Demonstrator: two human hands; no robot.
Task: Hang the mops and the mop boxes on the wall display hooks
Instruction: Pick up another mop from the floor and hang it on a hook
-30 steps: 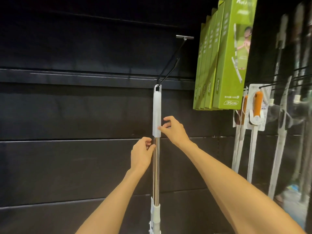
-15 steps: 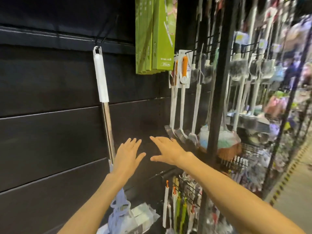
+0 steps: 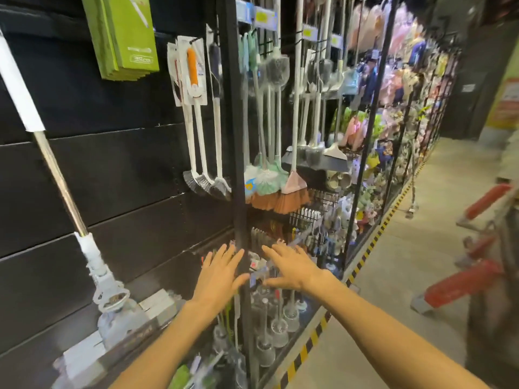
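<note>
A mop [image 3: 59,181] with a white grip and steel shaft hangs against the black wall at the left, its top out of frame and its wrapped head low near the shelf. Several green mop boxes [image 3: 126,37] hang on the wall at the upper left. My left hand [image 3: 219,273] and my right hand [image 3: 292,265] are both held out in front of me with straight, spread fingers and hold nothing. They hover apart, either side of a black upright post, well right of the mop.
A black post [image 3: 238,164] divides the wall from wire racks of brushes and brooms [image 3: 275,175]. White long-handled brushes [image 3: 196,130] hang by the boxes. The aisle floor [image 3: 407,262] with yellow-black edge tape runs right, where a red-handled cart [image 3: 477,262] stands.
My hands let go of the hanging mop and opened. My view swung right along the aisle, so the mop and boxes slid to the left edge and the racks and cart came into view.
</note>
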